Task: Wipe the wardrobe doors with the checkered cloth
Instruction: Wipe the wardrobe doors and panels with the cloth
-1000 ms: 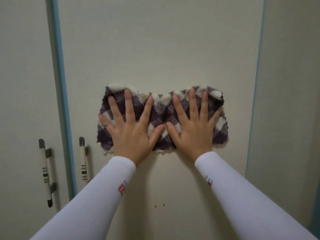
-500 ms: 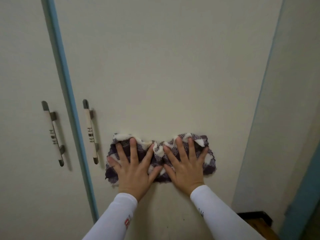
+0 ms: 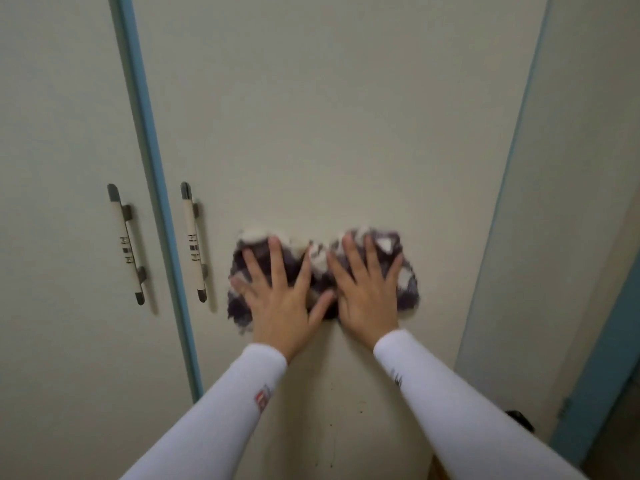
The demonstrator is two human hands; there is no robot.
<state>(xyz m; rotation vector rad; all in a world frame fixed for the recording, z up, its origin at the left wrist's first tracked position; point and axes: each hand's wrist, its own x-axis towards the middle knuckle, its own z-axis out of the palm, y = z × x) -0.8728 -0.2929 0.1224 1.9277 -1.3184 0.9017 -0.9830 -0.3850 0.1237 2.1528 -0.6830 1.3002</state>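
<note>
Pale cream wardrobe doors fill almost everything in front of me: the right-hand door (image 3: 311, 116) that I am working on, the left-hand door (image 3: 52, 133) beside it, and a blue strip (image 3: 152, 168) running down between them. Each door carries an upright bar handle close to that strip, the left handle (image 3: 126, 244) and the right handle (image 3: 194, 242).

The checkered cloth (image 3: 319, 261) lies flat against the right-hand door at about the height of the handles' lower halves. Its long axis runs sideways across the panel. It looks blurred, so I cannot read its pattern sharply, only dark purple and white patches.

Both my hands are on it, fingers spread and straight, palms pressing it to the door. My left hand (image 3: 277, 299) covers the left half and my right hand (image 3: 367, 299) the right half, thumbs angled in toward each other over the bunched middle. Cloth shows past my fingertips and at both outer edges.

Its left edge is near the right handle but apart from it, so my left hand is the nearer one to that hardware. Its right edge stops short of the door's right border.

With the cloth lying crosswise, I judge that a stroke up or down would clear the widest band. Much bare panel lies above my fingers. Below my wrists a few dark specks (image 3: 360, 411) mark the door, so that lower stretch probably needs a pass.
</note>
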